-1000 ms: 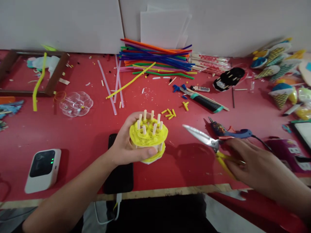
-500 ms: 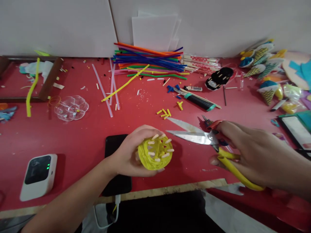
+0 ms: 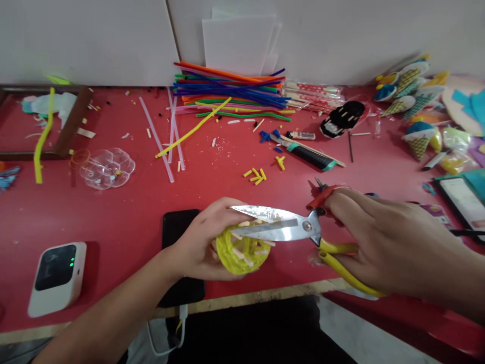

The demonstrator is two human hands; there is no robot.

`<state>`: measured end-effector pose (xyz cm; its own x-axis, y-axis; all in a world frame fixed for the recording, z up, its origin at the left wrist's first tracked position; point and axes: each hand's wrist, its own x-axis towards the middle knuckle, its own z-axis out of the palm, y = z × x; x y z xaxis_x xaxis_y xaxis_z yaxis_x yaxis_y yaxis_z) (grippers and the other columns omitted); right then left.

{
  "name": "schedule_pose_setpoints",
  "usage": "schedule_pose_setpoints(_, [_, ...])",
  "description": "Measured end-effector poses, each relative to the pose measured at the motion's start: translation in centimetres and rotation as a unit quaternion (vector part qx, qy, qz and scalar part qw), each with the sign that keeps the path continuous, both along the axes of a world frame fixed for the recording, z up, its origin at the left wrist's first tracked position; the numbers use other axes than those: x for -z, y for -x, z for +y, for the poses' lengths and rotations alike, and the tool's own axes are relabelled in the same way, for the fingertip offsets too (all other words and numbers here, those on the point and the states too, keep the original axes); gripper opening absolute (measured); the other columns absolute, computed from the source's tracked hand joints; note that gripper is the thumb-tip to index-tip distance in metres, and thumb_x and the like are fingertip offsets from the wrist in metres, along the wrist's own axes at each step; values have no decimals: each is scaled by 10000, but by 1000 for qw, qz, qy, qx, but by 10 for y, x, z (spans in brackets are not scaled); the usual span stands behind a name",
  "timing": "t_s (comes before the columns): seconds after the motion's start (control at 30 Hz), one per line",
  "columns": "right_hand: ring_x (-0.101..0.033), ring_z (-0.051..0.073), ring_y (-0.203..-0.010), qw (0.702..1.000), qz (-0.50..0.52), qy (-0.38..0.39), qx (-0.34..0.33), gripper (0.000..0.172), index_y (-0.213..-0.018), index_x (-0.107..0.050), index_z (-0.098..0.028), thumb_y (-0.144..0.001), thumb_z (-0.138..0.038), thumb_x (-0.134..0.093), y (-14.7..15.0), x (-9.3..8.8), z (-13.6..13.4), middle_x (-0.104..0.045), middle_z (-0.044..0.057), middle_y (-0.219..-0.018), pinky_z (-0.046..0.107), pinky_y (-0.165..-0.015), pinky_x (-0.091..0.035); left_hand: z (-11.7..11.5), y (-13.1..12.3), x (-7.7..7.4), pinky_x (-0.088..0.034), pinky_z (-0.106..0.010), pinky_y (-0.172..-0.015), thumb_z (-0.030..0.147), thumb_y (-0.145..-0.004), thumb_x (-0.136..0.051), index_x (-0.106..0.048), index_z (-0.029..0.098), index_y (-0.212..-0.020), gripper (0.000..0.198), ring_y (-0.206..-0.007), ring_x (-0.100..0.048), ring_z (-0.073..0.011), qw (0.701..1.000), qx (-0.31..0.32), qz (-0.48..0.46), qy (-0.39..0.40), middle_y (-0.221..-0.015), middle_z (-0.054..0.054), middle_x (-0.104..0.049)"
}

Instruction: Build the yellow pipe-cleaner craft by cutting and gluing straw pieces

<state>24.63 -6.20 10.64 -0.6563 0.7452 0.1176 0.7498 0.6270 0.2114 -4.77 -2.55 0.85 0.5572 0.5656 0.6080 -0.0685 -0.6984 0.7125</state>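
My left hand (image 3: 206,237) is wrapped round a small yellow cup-shaped piece (image 3: 244,265). Its fuzzy wall has several pale wooden stick ends standing up from the rim. In my right hand (image 3: 379,232) is a pair of scissors (image 3: 280,227) with yellow and red on the handles. The blades are parted and reach left over the cup, among the stick ends near my left fingers. Whether they touch a stick I cannot tell. My right fingers are partly hidden behind the hand. Short yellow cut pieces (image 3: 256,176) lie beyond the cup.
A black phone (image 3: 182,293) lies under my left wrist, near a white device (image 3: 56,278). Farther back are coloured pipe cleaners (image 3: 231,91), a black-handled cutting tool (image 3: 310,155) and a black stick-ended piece (image 3: 343,119). A clear flower-shaped tray (image 3: 108,169) sits left; small cone-shaped crafts (image 3: 419,136) are at right.
My right hand has moved left, bringing the scissors from beside the yellow cup to over its rim. The left hand and cup have tilted and shifted slightly.
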Motion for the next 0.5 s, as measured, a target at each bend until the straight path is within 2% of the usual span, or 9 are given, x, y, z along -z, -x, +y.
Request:
schedule_pose_setpoints(0.1, [-606,237,-501,1000,8,-3,2,229,-957,-462,-233,-1007,-434,-365,0,0,0,-637,43,-692,300,-478,-363,0,0,2,-620,-406,-906,424,-738,-922,-547,287,-1462,826,-1123,-707,-287,1000,5,-4,6,-1227,-126,-716])
schedule_pose_setpoints(0.2, [-586,205,-491,1000,6,-22,-11,297,-916,-478,-232,-1039,-447,-315,1,0,1,-629,33,-669,293,-480,-348,0,0,5,-617,-412,-923,415,-727,-932,-536,296,-1484,862,-1137,-703,-290,1000,11,-13,7,-1237,-124,-720])
schedule_pose_setpoints(0.37, [-601,194,-541,998,-21,-47,-29,464,-849,-565,-194,-1080,-459,-262,-1,3,3,-653,78,-689,307,-490,-369,0,-1,6,-613,-395,-932,388,-706,-951,-539,269,-1484,889,-1169,-687,-290,1000,14,-23,3,-1222,-128,-737])
schedule_pose_setpoints(0.5, [-589,202,-580,997,-41,-55,-43,441,-812,-607,-191,-1056,-357,-279,-4,8,2,-647,86,-707,310,-529,-373,1,-2,7,-627,-395,-889,405,-696,-959,-547,273,-1479,894,-1140,-695,-289,999,18,-30,-2,-1205,-123,-734])
